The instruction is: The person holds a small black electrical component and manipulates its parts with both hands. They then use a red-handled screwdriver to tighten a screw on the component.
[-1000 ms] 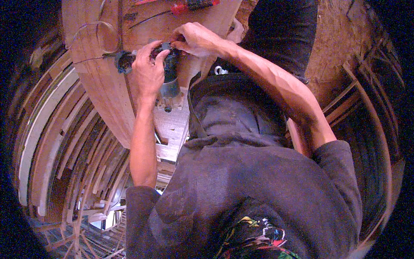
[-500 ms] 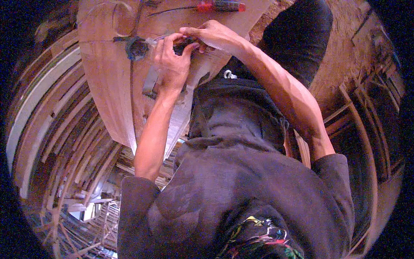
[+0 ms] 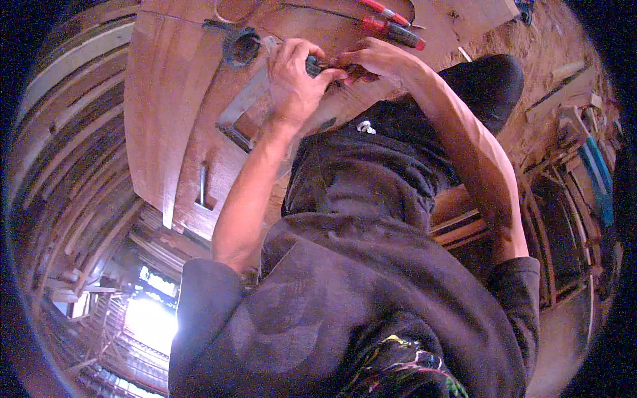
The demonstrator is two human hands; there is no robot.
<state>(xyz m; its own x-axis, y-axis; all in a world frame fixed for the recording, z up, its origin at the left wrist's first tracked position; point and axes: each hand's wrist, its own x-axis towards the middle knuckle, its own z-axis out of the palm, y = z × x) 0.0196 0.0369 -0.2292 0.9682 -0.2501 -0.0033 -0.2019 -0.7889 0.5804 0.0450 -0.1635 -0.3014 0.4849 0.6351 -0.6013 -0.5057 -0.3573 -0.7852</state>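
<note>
My left hand (image 3: 292, 83) curls its thumb and fingers around a small dark object (image 3: 313, 65), mostly covered by the fingers. My right hand (image 3: 381, 60) meets it from the right, its fingers pinched close to the object's right end. Whatever the right fingertips grip is too small to make out. Just left of the left hand, a dark round cup-like piece (image 3: 240, 48) lies on the wooden board (image 3: 159, 99). Beyond the right hand rests a screwdriver-like tool with a red and black handle (image 3: 395, 33).
A second red-handled tool (image 3: 383, 10) lies at the far edge. Beside my left forearm is a grey angular metal piece (image 3: 233, 126), with a small L-shaped item (image 3: 204, 186) nearer. Stacked timber strips (image 3: 73, 152) line the left; wood scraps (image 3: 570, 93) lie right.
The view has shifted, so the board, tools and both hands appear farther right. My hands stay together at the small dark object, with the right fingers now slightly farther from the left fingertips.
</note>
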